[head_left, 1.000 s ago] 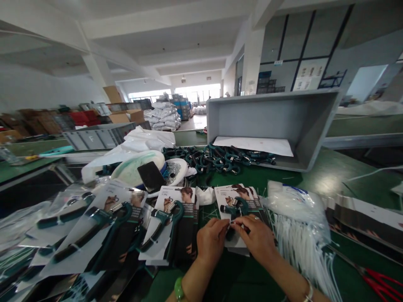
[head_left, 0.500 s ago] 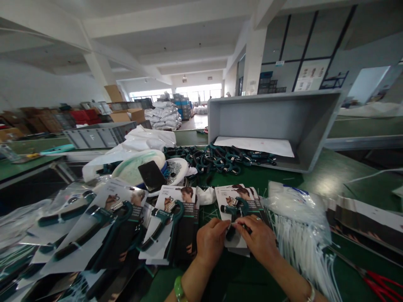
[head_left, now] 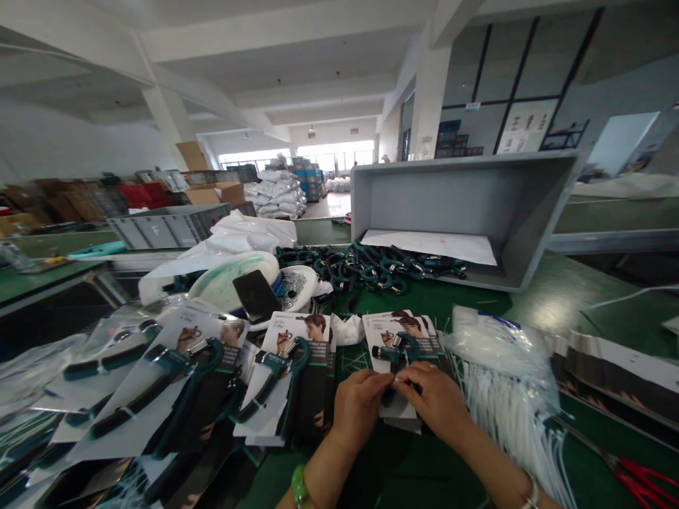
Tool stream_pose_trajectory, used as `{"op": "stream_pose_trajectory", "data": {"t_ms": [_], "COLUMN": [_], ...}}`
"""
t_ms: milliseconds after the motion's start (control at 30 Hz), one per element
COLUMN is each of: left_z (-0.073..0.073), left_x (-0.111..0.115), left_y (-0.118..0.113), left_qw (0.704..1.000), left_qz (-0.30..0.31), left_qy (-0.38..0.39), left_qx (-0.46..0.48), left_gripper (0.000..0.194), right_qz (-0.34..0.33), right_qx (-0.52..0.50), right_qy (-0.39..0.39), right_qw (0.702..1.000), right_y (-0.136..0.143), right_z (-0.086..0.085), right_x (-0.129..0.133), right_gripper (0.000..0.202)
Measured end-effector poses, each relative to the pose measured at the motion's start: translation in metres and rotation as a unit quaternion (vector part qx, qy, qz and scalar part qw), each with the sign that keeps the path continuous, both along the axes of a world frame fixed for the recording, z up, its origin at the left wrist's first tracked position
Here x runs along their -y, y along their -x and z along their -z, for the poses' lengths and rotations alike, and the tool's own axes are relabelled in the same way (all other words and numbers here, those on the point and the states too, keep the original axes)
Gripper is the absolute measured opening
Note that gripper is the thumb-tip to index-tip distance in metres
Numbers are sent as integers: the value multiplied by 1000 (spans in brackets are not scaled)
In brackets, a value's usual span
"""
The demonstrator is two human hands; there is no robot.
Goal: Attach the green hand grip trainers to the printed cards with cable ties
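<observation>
My left hand [head_left: 362, 406] and my right hand [head_left: 438, 403] meet fingertip to fingertip over the lower part of a dark green hand grip strengthener [head_left: 395, 353]. Both are closed in a pinch on a small whitish piece that looks like a cable tie, mostly covered by the fingers. The strengthener lies on a printed backing card [head_left: 378, 326] at the top of a small stack. To the left, another strengthener [head_left: 273, 375] rests on its own card, with a white tie around one handle. Further left lies one more carded strengthener [head_left: 175, 371].
Loose cable ties [head_left: 503, 410] spill from a plastic bag right of my hands, near red-handled scissors [head_left: 636, 477] and more cards [head_left: 626, 367]. Behind are piled strengtheners [head_left: 366, 267], a tipped grey crate [head_left: 456, 194], a phone [head_left: 256, 295] and a bowl of small metal parts [head_left: 297, 286].
My left fingertips have shifted slightly right, up against the right ones. My right hand stays nearly in place. The carded strengtheners have not moved.
</observation>
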State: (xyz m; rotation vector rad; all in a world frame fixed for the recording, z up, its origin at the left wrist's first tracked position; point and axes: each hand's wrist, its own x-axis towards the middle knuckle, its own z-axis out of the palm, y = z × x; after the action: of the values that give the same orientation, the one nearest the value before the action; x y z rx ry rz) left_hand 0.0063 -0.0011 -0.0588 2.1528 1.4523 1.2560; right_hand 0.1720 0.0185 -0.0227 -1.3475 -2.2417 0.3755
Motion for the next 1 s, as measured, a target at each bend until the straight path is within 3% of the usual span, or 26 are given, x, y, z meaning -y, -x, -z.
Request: {"op": "stream_pose_trajectory", "data": {"t_ms": [133, 300, 400, 500, 600, 733, 833, 933, 1000], "left_z": [-5, -14, -15, -13, -14, -21, -27, -29, -28], "left_x": [0, 1, -1, -2, -1, 1, 3, 5, 8], "left_y": [-1, -5, -6, -7, -9, -13, -14, -13, -12], "left_qw": [996, 991, 991, 991, 990, 993, 993, 988, 987], "left_qz": [39, 38, 22, 25, 27, -10, -40, -69, -73], "left_qy": [33, 94, 108, 110, 114, 110, 110, 137, 145], "left_qx": [77, 91, 77, 72, 73, 47, 11, -12, -11], "left_gripper": [22, 15, 14, 14, 12, 10, 12, 13, 19], "right_qz": [-17, 13, -36, -102, -120, -106, -37, 47, 56], "right_qx": [-3, -17, -76, -100, -72, -55, -110, -178, -210], "right_qy": [41, 40, 46, -14, -97, -206, -256, -250, -215], "right_qw": [999, 999, 995, 990, 985, 971, 960, 950, 952], "right_y": [1, 0, -8, -16, -17, -10, -10, -12, -12], "right_z": [-6, -2, 3, 7, 10, 13, 17, 21, 21], "right_x": [-3, -1, -2, -4, -7, -7, -7, -7, -7], "right_gripper": [15, 8, 17, 18, 22, 23, 18, 13, 12]}}
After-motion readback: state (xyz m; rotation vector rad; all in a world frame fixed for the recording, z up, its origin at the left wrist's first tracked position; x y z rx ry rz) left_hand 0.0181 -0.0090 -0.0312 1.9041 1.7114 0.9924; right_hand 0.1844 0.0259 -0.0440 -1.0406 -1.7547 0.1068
